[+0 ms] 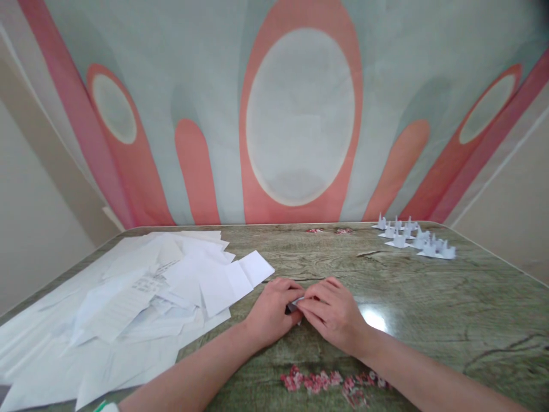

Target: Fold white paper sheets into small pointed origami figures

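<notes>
A small piece of folded white paper (295,303) is between my two hands, low over the middle of the table. My left hand (275,309) curls round its left side, thumb below and fingers above. From the right, my right hand (332,312) pinches the paper with its fingertips close to those of the left. Most of the paper is hidden behind the fingers, so its full shape does not show. Several folded white paper cranes (398,237) stand grouped at the table's back right.
A wide, loose heap of white paper sheets (128,309), some with writing, covers the table's left side. One creased sheet (256,268) sticks out towards my left hand. The wood-grain table (429,320) bears pink flower prints. Behind it rises a patterned wall covering (223,86).
</notes>
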Demonstrator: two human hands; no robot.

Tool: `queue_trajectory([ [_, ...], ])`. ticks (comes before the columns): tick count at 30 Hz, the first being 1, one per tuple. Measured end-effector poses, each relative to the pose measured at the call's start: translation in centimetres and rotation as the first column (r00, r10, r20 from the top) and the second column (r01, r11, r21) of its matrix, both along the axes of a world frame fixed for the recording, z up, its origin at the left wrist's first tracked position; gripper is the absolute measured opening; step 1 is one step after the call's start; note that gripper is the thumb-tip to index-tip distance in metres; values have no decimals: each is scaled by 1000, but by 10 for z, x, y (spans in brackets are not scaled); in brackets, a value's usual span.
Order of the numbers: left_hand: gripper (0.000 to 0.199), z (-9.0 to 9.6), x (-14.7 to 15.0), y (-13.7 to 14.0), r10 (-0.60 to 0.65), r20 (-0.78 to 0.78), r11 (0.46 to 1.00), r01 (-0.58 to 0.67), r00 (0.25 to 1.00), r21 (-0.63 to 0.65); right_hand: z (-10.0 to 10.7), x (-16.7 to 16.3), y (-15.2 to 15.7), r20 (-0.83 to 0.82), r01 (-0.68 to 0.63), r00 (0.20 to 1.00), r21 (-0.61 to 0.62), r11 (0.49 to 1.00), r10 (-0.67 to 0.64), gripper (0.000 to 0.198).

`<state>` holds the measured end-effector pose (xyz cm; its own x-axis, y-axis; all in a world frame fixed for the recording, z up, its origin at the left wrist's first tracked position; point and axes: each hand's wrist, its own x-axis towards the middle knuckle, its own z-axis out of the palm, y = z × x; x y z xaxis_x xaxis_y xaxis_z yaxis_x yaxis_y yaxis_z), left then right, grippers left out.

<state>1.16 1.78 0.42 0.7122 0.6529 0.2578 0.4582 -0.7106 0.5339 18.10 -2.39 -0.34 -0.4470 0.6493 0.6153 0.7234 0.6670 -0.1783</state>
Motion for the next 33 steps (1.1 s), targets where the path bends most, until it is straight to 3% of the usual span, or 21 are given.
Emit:
queue_trajectory([
  [13,28,3,6,-3,57,-76,998,-54,996,41,-10,23,16,-32,56,997,-212,976,-64,8],
  [21,11,6,14,-11,57,-53,998,-57,997,13,-7,25,12,38,43,999,-136,990,-38,13],
  [33,11,1,15,-19,101,-26,995,-101,995,10,5,25,8,220,4,975,-110,994,21,6],
])
